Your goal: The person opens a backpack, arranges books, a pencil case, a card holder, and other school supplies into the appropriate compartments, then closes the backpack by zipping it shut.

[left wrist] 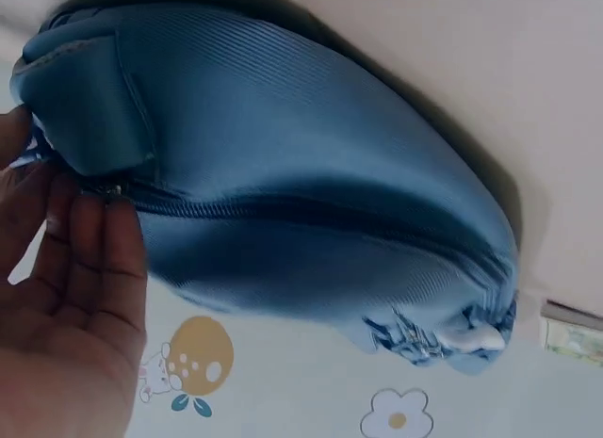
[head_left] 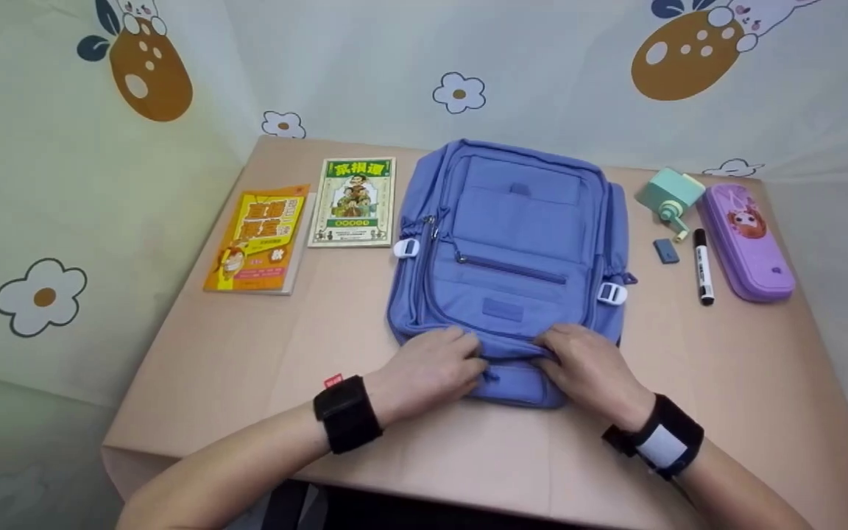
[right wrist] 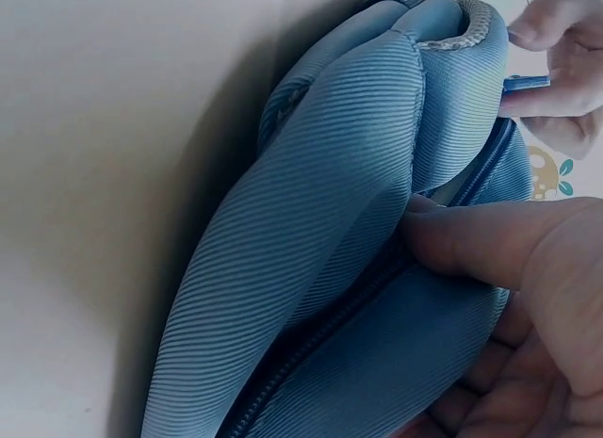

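A blue backpack lies front side up on the table, its near end between the two hands. My left hand pinches a blue zipper pull at that end. In the left wrist view its fingers lie at the dark zipper, beside a sewn fabric patch. My right hand grips the fabric along the same zipper. Its thumb presses at the seam while the other fingers curl underneath, partly hidden in the right wrist view.
Left of the backpack lie an orange book and a green-and-white book. To the right are a green crank sharpener, a small blue eraser, a marker and a purple pencil case. Patterned cloth walls surround the table.
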The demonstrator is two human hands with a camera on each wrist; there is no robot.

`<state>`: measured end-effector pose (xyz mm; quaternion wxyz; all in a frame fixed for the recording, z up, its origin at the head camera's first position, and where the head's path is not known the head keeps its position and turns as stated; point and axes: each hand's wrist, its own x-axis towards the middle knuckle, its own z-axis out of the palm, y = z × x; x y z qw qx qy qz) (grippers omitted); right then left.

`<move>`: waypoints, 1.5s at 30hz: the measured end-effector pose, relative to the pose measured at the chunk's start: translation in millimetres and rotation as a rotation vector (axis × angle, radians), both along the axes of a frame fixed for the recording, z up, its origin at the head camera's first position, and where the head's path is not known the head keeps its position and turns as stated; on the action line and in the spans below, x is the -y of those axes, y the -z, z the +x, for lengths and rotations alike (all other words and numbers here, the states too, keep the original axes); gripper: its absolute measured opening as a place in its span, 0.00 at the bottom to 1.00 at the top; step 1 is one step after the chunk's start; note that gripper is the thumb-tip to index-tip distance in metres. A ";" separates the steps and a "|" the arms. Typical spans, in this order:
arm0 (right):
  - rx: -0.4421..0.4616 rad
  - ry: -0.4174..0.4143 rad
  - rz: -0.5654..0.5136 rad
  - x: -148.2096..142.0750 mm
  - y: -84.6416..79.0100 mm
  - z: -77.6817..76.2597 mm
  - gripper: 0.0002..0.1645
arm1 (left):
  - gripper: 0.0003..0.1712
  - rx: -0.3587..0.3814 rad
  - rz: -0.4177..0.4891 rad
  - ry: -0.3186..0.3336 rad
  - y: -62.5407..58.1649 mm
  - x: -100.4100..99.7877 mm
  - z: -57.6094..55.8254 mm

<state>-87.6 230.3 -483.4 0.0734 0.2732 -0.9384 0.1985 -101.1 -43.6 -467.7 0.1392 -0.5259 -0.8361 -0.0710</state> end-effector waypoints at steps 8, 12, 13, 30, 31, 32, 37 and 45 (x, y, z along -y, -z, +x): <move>0.000 0.004 0.007 -1.0 0.0 1.9 0.11 | 0.08 0.135 0.080 -0.090 -1.5 15.4 3.3; -0.013 0.007 0.009 -1.9 -0.7 1.7 0.12 | 0.16 0.201 0.094 -0.218 3.1 22.9 5.0; -0.020 0.006 0.010 -2.0 -0.6 1.5 0.12 | 0.17 0.204 0.103 -0.253 3.9 23.1 4.9; -0.068 0.007 -0.005 1.8 1.1 3.6 0.12 | 0.32 0.187 0.053 -0.504 5.0 -4.5 -1.9; -0.068 0.007 -0.007 1.9 1.3 3.4 0.12 | 0.30 0.204 0.051 -0.507 4.4 -4.4 -2.1; -0.067 0.008 -0.007 2.1 1.3 3.1 0.12 | 0.28 0.220 0.052 -0.508 3.9 -4.2 -2.4; -0.056 0.016 -0.007 2.9 0.9 1.1 0.11 | 0.19 0.254 0.073 -0.500 2.7 -0.9 -1.9; -0.040 0.026 -0.003 2.6 0.7 1.6 0.11 | 0.16 0.141 0.139 -0.353 8.1 2.4 8.8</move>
